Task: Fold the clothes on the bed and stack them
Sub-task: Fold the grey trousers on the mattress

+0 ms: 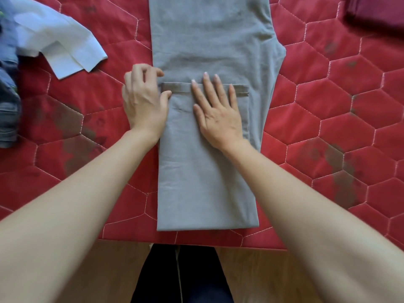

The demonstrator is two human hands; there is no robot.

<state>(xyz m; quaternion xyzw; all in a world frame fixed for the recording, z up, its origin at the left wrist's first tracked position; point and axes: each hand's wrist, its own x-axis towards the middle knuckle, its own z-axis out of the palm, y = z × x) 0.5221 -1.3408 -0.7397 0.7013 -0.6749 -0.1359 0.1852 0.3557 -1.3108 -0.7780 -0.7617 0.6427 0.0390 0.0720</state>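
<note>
One gray garment (pixel 209 51) lies in the middle of the red bed (pixel 328 106), its near end folded up over itself. Two hands are on the fold: the right hand (pixel 218 114) presses flat with straight fingers, and the left hand (pixel 143 101) has curled fingers at the fold's left edge. One white cloth (pixel 65 44) lies upper left and one dark red cloth (pixel 376 14) upper right.

The bed (pixel 328 132) wears a red quilted cover stitched in hexagons, with dark smudges in places. A grey garment (pixel 207 162) lies along its middle, the near end folded back onto itself. At ten o'clock sits a white cloth (pixel 63 47) against a bluish heap (pixel 7 101). A dark red item (pixel 376 14) rests at one o'clock.
</note>
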